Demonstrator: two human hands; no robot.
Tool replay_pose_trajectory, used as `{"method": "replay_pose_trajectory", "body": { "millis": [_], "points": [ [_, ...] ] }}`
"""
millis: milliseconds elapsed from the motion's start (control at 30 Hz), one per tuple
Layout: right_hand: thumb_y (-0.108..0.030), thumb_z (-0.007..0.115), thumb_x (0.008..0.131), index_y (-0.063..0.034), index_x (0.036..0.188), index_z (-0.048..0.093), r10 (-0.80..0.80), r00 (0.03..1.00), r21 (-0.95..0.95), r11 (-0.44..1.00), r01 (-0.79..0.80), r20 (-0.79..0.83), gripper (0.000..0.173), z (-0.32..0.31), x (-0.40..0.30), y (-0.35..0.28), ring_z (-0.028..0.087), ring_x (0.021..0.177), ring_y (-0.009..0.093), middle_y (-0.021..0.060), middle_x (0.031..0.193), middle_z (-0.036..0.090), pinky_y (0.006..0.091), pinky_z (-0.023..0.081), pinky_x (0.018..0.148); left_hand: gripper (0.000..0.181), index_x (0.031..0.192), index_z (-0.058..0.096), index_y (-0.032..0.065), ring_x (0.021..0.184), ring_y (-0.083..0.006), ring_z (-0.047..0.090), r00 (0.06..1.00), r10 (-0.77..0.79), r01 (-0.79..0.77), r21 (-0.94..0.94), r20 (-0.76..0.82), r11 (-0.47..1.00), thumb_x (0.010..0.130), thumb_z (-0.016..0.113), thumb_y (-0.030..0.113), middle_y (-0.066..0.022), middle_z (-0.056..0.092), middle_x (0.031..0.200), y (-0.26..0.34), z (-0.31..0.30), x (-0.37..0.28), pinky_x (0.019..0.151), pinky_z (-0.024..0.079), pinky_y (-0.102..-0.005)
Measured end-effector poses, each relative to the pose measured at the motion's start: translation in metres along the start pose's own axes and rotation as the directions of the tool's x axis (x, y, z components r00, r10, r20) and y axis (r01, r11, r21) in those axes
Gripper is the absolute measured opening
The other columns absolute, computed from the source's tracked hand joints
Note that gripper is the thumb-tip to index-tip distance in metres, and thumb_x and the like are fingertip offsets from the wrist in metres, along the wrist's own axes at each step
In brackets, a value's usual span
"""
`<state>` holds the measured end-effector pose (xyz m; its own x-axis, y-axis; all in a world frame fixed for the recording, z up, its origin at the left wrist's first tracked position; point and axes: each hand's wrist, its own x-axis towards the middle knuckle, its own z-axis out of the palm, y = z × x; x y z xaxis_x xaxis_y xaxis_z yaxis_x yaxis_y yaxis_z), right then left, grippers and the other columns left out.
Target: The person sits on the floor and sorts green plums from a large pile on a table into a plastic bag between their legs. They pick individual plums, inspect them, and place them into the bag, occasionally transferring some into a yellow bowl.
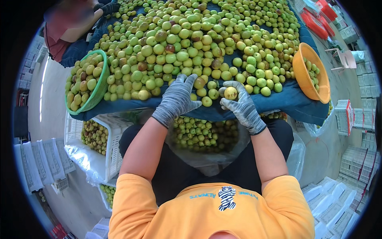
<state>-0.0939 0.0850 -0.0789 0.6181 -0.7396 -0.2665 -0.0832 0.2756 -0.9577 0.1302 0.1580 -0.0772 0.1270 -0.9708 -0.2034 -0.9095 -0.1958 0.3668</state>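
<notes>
A deep heap of green and yellowish jujubes (182, 56), some with brown patches, lies on the dark blue cloth (277, 103) of the table before me. My right hand (240, 103), in a grey knit glove, holds a yellow jujube (230, 93) between thumb and fingers, its brown blemish facing up. At the heap's near edge my left hand (179, 97), gloved alike, has its fingers apart over the fruit. No fruit shows in its grasp, though the palm is hidden. A few loose jujubes (206, 101) lie between the two hands.
A green basket (105, 70) of jujubes stands at the table's left corner, an orange basket (298, 71) at the right. Below are a white crate (115, 146) and a plastic-lined container of jujubes (194, 134). Another person (55, 37) sits at far left. Stacked crates (353, 167) line the right.
</notes>
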Motion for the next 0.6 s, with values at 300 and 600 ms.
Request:
{"method": "replay_pose_trajectory", "body": {
  "millis": [300, 600],
  "points": [
    [-0.011, 0.07, 0.085, -0.0106, 0.111, 0.05, -0.014, 0.998, 0.494, 0.868, 0.043, -0.061, 0.032, -0.033, 0.001, -0.01, 0.056, 0.066, 0.011, 0.0018, 0.084, 0.057, 0.0242, 0.046, 0.057, 0.103, 0.149, 0.033, 0.0131, 0.124, -0.0417, 0.052, 0.993, -0.097, 0.095, 0.038, 0.069, 0.995, 0.065, 0.089, 0.033, -0.0273, 0.039, 0.144, 0.017, -0.004, -0.003, 0.102, 0.049, -0.0432],
    [-0.014, 0.074, 0.077, -0.0048, 0.125, 0.052, 0.023, 0.989, -0.459, 0.884, -0.088, -0.145, 0.053, -0.019, 0.012, 0.02, 0.058, 0.114, 0.022, 0.0126, 0.124, 0.059, 0.0328, 0.048, 0.099, 0.118, 0.153, 0.018, 0.0137, 0.131, -0.0413, 0.046, 0.993, -0.104, 0.108, -0.053, 0.062, 0.993, 0.062, 0.092, 0.033, -0.0287, 0.033, 0.147, 0.005, 0.01, 0.011, 0.108, 0.045, -0.0437]
  ]
}}
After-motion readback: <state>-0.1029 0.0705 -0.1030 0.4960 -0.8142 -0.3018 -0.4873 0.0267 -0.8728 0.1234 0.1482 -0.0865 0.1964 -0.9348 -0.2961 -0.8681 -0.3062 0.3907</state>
